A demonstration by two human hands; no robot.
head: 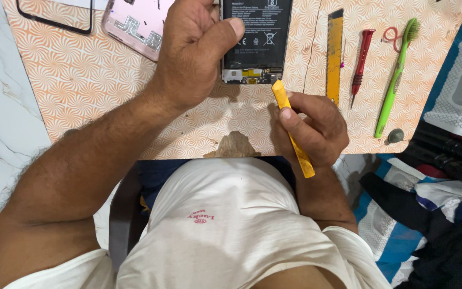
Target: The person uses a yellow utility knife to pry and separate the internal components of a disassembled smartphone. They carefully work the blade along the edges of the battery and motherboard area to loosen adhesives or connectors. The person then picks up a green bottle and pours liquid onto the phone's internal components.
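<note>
1. The desk (81, 85), under an orange patterned mat, runs off the top edge; bare mat lies open at the left.
2. The opened phone (255, 43) lies at the top, its upper part cut off and its left side hidden by the left hand (191, 53).
3. That hand arches over the phone, fingers curled; whether they grip it cannot be told.
4. The right hand (314, 128) sits near the desk's front edge, fingers clenched on a yellow pry tool (291, 126), whose tip is just below the phone's bottom edge.
5. A yellow ruler (334, 53), red screwdriver (360, 59) and green toothbrush (394, 75) lie apart at the right.
</note>
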